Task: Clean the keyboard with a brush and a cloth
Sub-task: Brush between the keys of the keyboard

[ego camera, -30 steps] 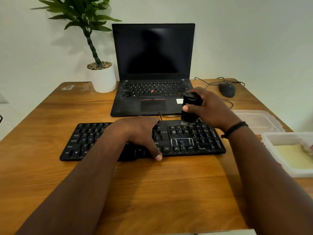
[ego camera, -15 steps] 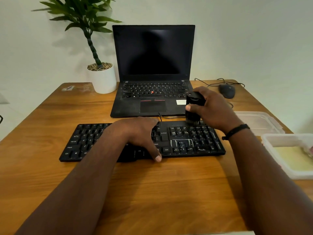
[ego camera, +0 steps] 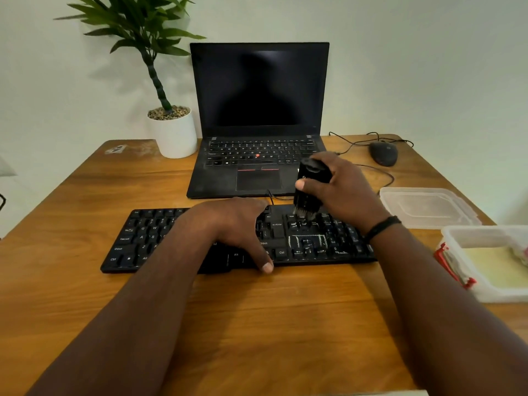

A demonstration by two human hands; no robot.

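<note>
Keyboard (ego camera: 237, 238): black, long axis left to right across the worktop (ego camera: 257, 324), parallel to its near edge; key rows face up, cable leaving the far edge toward the laptop (ego camera: 258, 124).

Brush (ego camera: 310, 187): black, stubby, held near upright, top tipped slightly away to the right; bristles point down onto the keys above the arrow cluster, right of Enter.

Right hand (ego camera: 343, 190): fingers curled round the brush body, thumb across its near face; black band on the wrist.

Left hand (ego camera: 237, 224): lies flat, palm down, on the keyboard's middle; fingers spread and relaxed, thumb reaching over the near edge beside Ctrl.

Open room: broad bare worktop between keyboard and near edge; a strip left of the keyboard.

Bounds: laptop just behind the keyboard; pot plant (ego camera: 171, 132) at far left of it; mouse (ego camera: 383, 152) far right. Clear lid (ego camera: 428, 207) near the keyboard's right end; clear tub (ego camera: 491, 261) just nearer, at the worktop's right edge, with a pale sheet inside, possibly the cloth.
</note>
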